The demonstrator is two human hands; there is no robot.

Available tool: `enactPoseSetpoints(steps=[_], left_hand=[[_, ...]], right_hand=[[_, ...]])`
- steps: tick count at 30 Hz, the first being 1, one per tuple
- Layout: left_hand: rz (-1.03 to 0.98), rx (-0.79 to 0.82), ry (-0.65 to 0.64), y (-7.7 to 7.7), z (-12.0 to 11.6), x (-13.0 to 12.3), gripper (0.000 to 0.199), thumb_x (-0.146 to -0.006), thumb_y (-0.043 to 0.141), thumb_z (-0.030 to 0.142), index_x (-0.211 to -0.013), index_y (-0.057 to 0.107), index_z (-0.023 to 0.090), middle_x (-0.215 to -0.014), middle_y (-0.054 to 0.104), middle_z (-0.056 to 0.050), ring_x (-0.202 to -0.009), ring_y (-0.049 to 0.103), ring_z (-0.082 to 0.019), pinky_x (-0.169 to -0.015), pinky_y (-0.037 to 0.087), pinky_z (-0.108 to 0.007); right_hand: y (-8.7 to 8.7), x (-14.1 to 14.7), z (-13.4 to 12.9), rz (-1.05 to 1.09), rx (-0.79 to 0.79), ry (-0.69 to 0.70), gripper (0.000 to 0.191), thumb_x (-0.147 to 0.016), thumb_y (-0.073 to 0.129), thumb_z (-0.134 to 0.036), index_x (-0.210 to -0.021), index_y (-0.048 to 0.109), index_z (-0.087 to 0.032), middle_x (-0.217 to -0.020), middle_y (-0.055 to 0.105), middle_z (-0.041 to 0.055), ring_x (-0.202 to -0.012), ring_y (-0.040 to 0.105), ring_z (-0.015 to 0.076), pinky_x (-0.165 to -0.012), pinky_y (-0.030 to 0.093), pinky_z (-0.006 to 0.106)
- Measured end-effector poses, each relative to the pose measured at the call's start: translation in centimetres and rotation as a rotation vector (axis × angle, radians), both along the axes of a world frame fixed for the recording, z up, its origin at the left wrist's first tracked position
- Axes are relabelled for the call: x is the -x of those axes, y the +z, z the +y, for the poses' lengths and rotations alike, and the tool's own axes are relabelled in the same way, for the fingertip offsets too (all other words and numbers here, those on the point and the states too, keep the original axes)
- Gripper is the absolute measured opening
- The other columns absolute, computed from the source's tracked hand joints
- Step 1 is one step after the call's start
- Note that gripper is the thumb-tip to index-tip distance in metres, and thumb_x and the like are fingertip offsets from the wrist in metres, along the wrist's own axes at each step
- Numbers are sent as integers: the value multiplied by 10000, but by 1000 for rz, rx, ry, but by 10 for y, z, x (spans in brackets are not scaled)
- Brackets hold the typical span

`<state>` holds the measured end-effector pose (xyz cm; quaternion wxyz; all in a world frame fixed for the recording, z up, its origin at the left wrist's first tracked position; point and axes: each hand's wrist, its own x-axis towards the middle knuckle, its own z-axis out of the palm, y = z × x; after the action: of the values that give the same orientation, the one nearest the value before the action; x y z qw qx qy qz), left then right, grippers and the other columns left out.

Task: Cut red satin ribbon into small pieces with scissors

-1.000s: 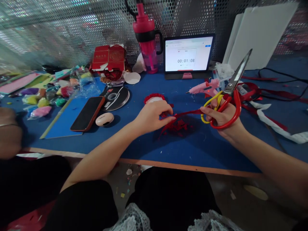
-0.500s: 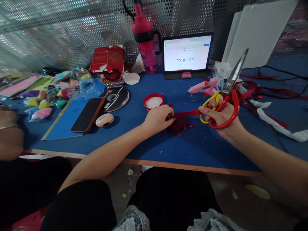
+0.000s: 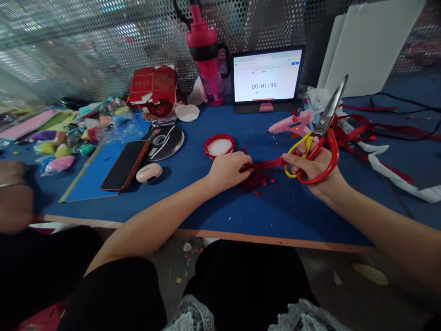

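Note:
My left hand (image 3: pixel 230 171) pinches one end of a red ribbon (image 3: pixel 270 163) above the blue table. The other end is between the thumb and finger of my right hand (image 3: pixel 315 163), which also has the scissors (image 3: pixel 327 119) with red and yellow handles hooked on it, blades pointing up and away. Small red ribbon pieces (image 3: pixel 255 181) lie below the ribbon. Just behind my left hand is a white disc with a red ruffled rim (image 3: pixel 219 146). A pink glue gun (image 3: pixel 292 124) lies behind my right hand.
A tablet (image 3: pixel 267 76) and a pink bottle (image 3: pixel 208 64) stand at the back. Phone (image 3: pixel 126 165), earbud case (image 3: pixel 149 173), ribbon spool (image 3: pixel 163 141) and bagged clay (image 3: pixel 64 149) are at left. Loose ribbons (image 3: pixel 365 131) lie at right. Another person's hand (image 3: pixel 15 197) is far left.
My left hand has shifted slightly right, and the ribbon between my hands looks a little slacker. The scissors have tipped slightly left with my right hand.

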<state>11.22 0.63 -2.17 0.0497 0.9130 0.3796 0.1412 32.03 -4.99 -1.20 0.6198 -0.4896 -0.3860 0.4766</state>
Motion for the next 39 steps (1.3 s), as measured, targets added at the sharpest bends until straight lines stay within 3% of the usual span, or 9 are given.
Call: enactPoseSetpoints(steps=[10,16,23,30,39], left_hand=[[258,-233,-126,8,-7,-6,228,-900,483,244,-855,691,161,-797,675,-60,-713,645,-184,-474,278,-257],[344,-176,-155,17,-8,-15,173,-874,512,180,-939,667,142,-833,663,-86,-752,645,-221,-518,363,-281],[422,-236,-228,18,-11,-16,252,-880,432,103,-912,678,145,-780,657,-89,-710,632,-217,-493,351,-286],[150,-305,-233,2,1,2,245,-879,425,171,-827,660,129,-774,677,-73,-695,629,-172,-535,388,-257],[-376,127,-68,0,10,13,64,-730,538,143,-720,599,157,-637,627,21,-562,543,-76,-578,424,-192]], right_hand=[[0,0,1,12,2,-6,549,-401,925,-239,-593,411,-216,-560,445,-90,-431,440,57,-380,371,228],[0,0,2,16,4,-13,561,-378,924,-242,-593,407,-213,-562,452,-95,-420,437,52,-386,387,230],[-2,-3,3,-12,-15,-16,532,-452,908,-266,-618,405,-217,-554,461,-91,-428,446,60,-391,365,232],[-2,-6,3,-15,-32,-51,494,-478,890,-267,-612,416,-225,-563,473,-84,-430,443,64,-398,401,252],[0,-8,3,-31,-29,-56,527,-449,916,-306,-606,419,-223,-574,476,-72,-439,438,65,-387,379,249]])
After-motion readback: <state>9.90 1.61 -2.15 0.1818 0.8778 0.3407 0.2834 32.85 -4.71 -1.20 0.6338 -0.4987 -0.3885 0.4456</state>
